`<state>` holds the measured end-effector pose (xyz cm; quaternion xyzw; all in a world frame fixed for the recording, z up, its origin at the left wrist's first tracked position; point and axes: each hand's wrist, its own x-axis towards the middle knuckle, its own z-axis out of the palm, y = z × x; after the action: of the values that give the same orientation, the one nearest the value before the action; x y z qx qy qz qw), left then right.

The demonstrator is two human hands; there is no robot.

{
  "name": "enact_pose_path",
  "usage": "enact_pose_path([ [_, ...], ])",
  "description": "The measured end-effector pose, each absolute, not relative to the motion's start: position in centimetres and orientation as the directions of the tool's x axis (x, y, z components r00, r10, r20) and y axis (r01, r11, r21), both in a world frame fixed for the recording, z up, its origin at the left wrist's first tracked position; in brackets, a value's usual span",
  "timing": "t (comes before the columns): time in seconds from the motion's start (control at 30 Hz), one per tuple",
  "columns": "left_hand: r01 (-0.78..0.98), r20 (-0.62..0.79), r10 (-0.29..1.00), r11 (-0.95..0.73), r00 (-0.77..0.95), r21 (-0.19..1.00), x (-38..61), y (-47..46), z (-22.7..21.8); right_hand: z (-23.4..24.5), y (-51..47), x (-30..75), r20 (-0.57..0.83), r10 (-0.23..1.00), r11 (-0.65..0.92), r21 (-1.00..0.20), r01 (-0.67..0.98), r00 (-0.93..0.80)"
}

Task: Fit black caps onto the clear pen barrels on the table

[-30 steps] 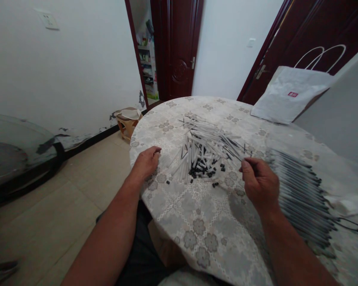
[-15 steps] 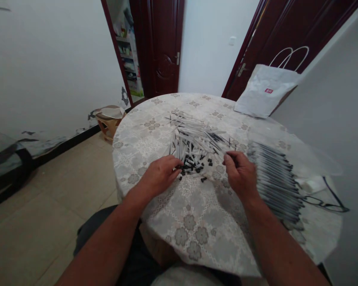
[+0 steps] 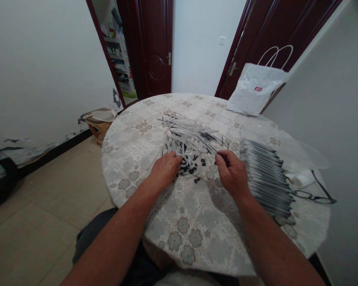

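Observation:
A loose heap of white pen tubes and thin black refills (image 3: pixel 191 139) lies in the middle of a round table (image 3: pixel 193 222) with a flowered cloth. Small black caps (image 3: pixel 193 169) are scattered at the heap's near edge. My left hand (image 3: pixel 165 170) rests knuckles up on the near left edge of the heap, its fingers curled down among the caps. My right hand (image 3: pixel 232 172) is closed in a pinch at the heap's right edge; what it pinches is too small to name. A neat row of assembled pens (image 3: pixel 265 176) lies just right of that hand.
A white paper bag (image 3: pixel 253 91) leans at the table's far right edge. Glasses (image 3: pixel 314 194) and a clear plastic sheet (image 3: pixel 298 153) lie beyond the pen row. A small stool (image 3: pixel 100 123) stands on the tiled floor at left. Dark doors stand behind.
My left hand has moved right from the table's left edge onto the heap of caps. My right hand has stayed pinched by the heap. The camera view has shifted, so the table sits further left.

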<state>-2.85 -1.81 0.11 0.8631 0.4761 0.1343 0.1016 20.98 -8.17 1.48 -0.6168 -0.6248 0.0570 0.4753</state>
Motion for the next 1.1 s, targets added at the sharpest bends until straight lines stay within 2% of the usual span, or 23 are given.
enact_pose_path([
  [0.1, 0.714, 0.197, 0.843, -0.53, 0.5, 0.457, -3.3, -1.8, -0.1, 1.5, -8.2, 21.0, 0.519, 0.828, 0.224, -0.655, 0.722, 0.213],
  [0.2, 0.595, 0.216, 0.887, -0.438, 0.409, 0.674, -4.4, -1.7, 0.1, 1.5, -8.1, 21.1, 0.504, 0.843, 0.226, -0.648, 0.727, 0.187],
  [0.3, 0.395, 0.122, 0.95, -0.233, 0.286, 0.888, -5.5, -1.4, 0.4, 1.6, -8.2, 20.9, 0.493, 0.865, 0.264, -0.609, 0.748, 0.096],
  [0.37, 0.285, 0.073, 0.971, -0.138, 0.227, 0.949, -6.2, -1.1, 0.5, 1.7, -8.3, 20.8, 0.504, 0.863, 0.303, -0.564, 0.768, 0.03],
  [0.43, 0.246, 0.07, 0.982, -0.112, 0.173, 0.963, -6.7, -0.8, 0.6, 1.8, -8.3, 20.6, 0.526, 0.85, 0.345, -0.523, 0.779, -0.024],
  [0.53, 0.278, 0.113, 0.984, -0.149, 0.141, 0.949, -7.2, -0.6, 0.8, 1.7, -8.4, 20.3, 0.555, 0.829, 0.39, -0.488, 0.781, -0.068],
  [0.7, 0.475, 0.27, 0.952, -0.306, 0.145, 0.825, -7.7, -1.3, 0.9, 1.4, -8.5, 20.1, 0.558, 0.825, 0.404, -0.479, 0.779, -0.085],
  [0.93, 0.533, 0.371, 0.909, -0.414, 0.193, 0.738, -7.5, -1.7, 0.5, 0.7, -8.3, 19.9, 0.538, 0.832, 0.429, -0.477, 0.767, -0.131],
  [1.03, 0.5, 0.357, 0.91, -0.414, 0.212, 0.76, -7.4, -1.6, 0.4, 0.6, -8.3, 19.8, 0.526, 0.839, 0.429, -0.483, 0.763, -0.138],
  [1.1, 0.407, 0.313, 0.927, -0.373, 0.208, 0.834, -7.3, -1.7, 0.6, 0.6, -8.3, 19.7, 0.527, 0.839, 0.426, -0.484, 0.765, -0.134],
])
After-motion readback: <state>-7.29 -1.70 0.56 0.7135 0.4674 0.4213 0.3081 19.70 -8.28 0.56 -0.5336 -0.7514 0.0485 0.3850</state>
